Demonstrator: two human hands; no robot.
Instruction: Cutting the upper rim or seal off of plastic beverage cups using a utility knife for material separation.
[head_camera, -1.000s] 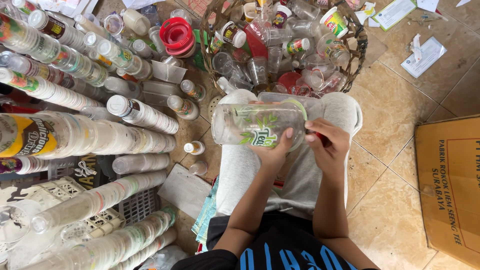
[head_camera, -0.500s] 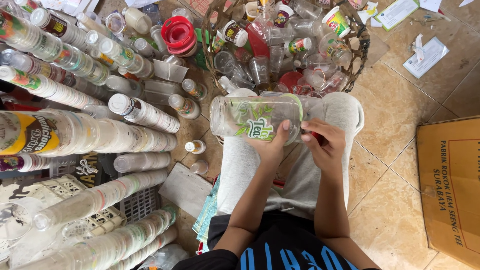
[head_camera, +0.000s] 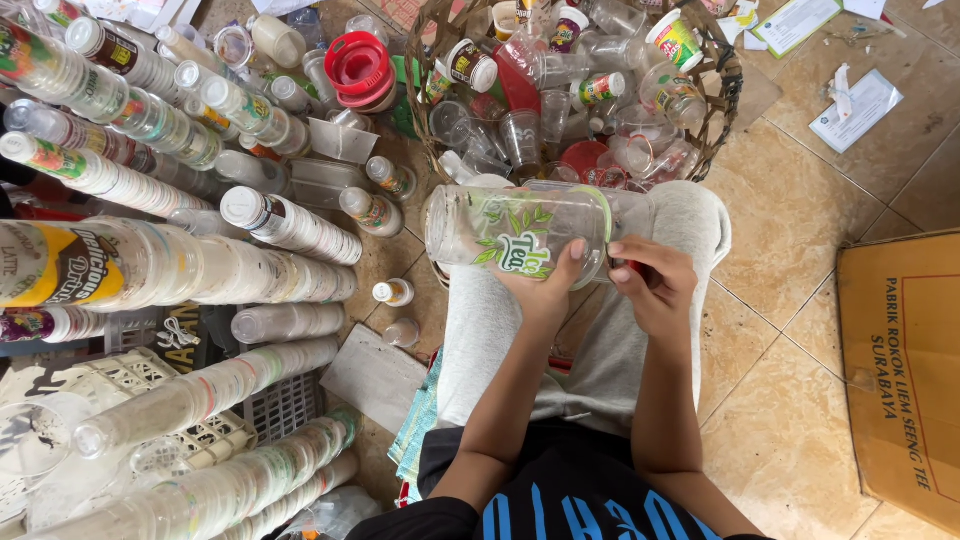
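A seated person's left hand (head_camera: 545, 290) grips a clear plastic cup (head_camera: 515, 235) lying sideways above the lap, mouth toward the right hand (head_camera: 655, 285), which pinches its rim before a wicker basket (head_camera: 722, 90).

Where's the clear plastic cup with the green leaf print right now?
Head view, centre: the clear cup lies sideways over the person's knees, held by the left hand, with the wicker basket just beyond.

The clear plastic cup (head_camera: 520, 232) with the green leaf print has swung round, lying more level now and stretched further out to the person's left. The left hand (head_camera: 548, 290) has slid beneath it, while the right hand (head_camera: 655, 285) has shifted to its rim end.
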